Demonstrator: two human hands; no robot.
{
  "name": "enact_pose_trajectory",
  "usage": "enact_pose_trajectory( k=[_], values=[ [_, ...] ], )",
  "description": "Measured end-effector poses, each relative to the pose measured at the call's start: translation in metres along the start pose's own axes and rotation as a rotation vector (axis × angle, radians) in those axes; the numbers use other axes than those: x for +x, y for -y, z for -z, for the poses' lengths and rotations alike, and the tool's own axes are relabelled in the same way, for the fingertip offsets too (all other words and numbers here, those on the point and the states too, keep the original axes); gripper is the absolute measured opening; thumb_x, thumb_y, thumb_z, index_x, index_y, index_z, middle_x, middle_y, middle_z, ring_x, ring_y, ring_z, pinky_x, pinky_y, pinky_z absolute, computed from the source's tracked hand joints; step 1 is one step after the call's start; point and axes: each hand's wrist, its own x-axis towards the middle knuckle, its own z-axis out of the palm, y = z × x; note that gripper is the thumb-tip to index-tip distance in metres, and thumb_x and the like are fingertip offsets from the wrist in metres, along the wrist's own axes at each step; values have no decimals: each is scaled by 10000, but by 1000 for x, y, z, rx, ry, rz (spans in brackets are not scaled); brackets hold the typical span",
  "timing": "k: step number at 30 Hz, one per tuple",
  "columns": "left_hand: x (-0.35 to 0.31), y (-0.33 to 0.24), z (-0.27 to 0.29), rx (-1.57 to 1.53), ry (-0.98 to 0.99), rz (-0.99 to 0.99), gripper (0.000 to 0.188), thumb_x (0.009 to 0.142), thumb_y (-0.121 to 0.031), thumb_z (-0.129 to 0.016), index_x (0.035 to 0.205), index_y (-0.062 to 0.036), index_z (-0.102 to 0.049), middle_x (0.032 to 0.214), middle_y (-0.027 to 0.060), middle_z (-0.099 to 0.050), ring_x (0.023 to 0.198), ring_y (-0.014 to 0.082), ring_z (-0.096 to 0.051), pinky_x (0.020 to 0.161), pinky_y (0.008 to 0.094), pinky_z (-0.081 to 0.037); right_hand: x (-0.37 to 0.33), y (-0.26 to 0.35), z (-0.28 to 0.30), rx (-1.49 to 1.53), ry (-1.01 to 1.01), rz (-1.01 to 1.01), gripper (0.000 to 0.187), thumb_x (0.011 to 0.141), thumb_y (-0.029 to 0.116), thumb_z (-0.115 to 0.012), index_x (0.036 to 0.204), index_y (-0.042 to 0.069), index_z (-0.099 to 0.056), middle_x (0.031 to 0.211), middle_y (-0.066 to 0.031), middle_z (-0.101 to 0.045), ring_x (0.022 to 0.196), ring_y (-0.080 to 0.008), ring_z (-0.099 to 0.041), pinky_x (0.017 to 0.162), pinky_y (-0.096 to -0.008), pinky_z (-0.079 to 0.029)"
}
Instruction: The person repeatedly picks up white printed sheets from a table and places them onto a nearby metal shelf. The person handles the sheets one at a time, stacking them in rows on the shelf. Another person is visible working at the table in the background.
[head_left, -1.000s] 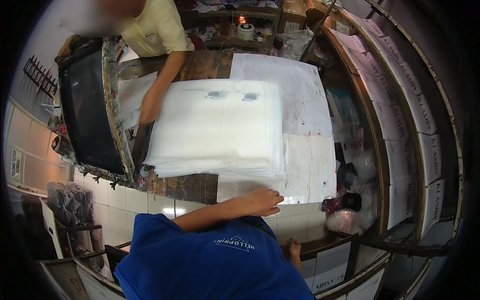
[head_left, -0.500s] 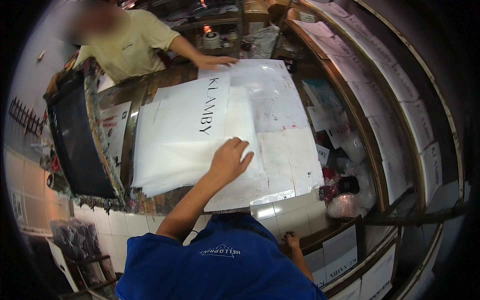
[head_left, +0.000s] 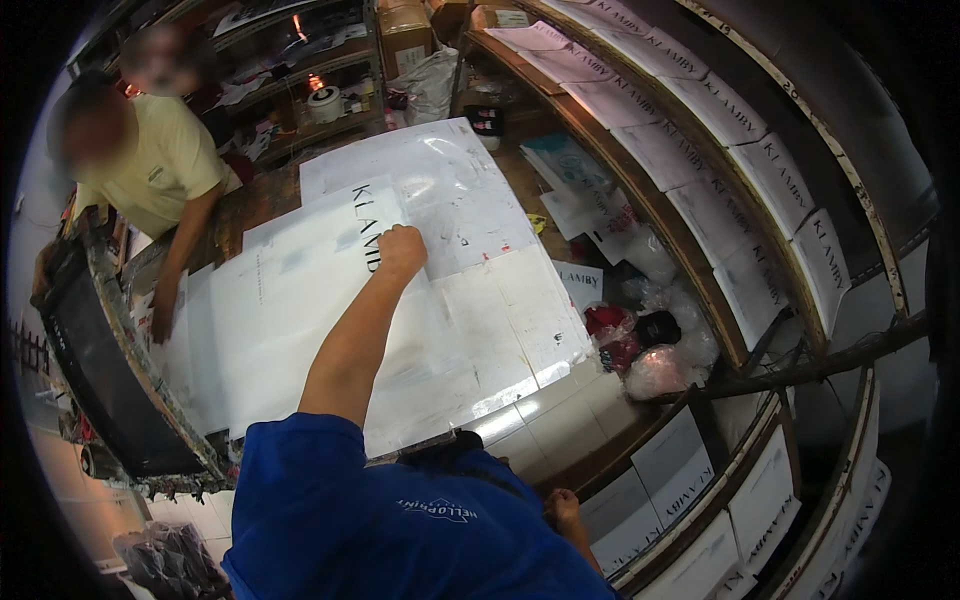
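My left hand [head_left: 402,252] is closed at the right edge of a white frosted plastic bag [head_left: 315,285] with black lettering, seemingly pinching it; the fingertips are partly hidden. The bag lies over a stack of similar pale bags on a white board [head_left: 500,290]. Low at my right side, beside the rack, hangs my right hand [head_left: 563,508], its fingers curled and nothing visible in them. A co-worker's hand [head_left: 165,312] reaches down at the left end of the stack, near a dark framed printing screen [head_left: 125,365] that stands tilted.
Wooden racks [head_left: 640,150] with printed white bags run along the right and lower right. Clear plastic bundles [head_left: 665,370] and red items lie between board and rack. Behind the table stand a shelf with a white round container [head_left: 324,104] and cardboard boxes [head_left: 403,35].
My left hand has moved forward and closed at the bag's edge. The co-worker's arm has shifted from the board's far edge to the stack's left end. The view has turned right.
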Motion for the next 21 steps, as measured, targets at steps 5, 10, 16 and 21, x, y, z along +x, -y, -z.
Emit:
enact_pose_trajectory(
  k=[5, 10, 16, 21],
  values=[
    [7, -3, -8, -3, 65, -87, 170, 788, -87, -564, 914, -25, -660, 893, 162, -664, 821, 299, -674, 699, 408, -545, -16, -14, -9, 89, -31, -42, 121, 944, 143, -524, 984, 28, -529, 812, -69, -574, 672, -168, -580, 552, -306, -493],
    [0, -22, 9, -149, 40, -196, 216, 798, -78, -567, 993, -13, -634, 909, 193, -652, 853, 351, -655, 735, 437, -533, 16, 10, -1, 158, -20, 298, 191, 944, 243, -569, 845, 87, -520, 700, -26, -548, 597, -134, -534, 493, -285, -444],
    [-98, -98, 75, -578, -112, -597, 312, 755, -17, -568, 1057, 55, -585, 912, 228, -607, 843, 386, -594, 736, 450, -484, -111, 287, -27, 35, 186, 658, 485, 953, 261, -530, 1392, 138, -368, 1139, -74, -572, 955, -157, -590, 749, -277, -472],
    [-186, -156, 140, -782, -52, -893, 282, 774, 30, -545, 1049, 82, -577, 870, 205, -587, 776, 349, -579, 702, 415, -464, -169, 397, -37, -315, 285, 1070, 551, 921, 428, -502, 1363, 111, -419, 1198, -185, -565, 882, -212, -628, 674, -328, -528]
  ],
)
